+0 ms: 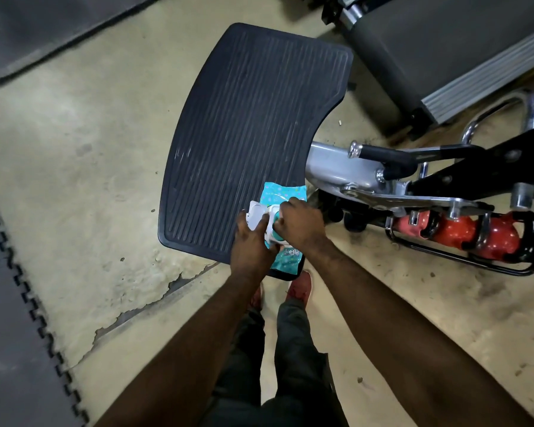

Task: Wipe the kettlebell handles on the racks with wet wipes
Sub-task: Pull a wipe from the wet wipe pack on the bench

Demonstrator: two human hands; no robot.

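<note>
Beneath right hand point(301, 224), wet-wipe pack point(270, 195)

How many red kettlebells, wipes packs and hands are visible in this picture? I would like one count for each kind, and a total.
Kettlebells: 3, red, in the rack
Wipes pack: 1, lid open
Hands: 2, left hand and right hand, both on the pack
Total: 6
</note>
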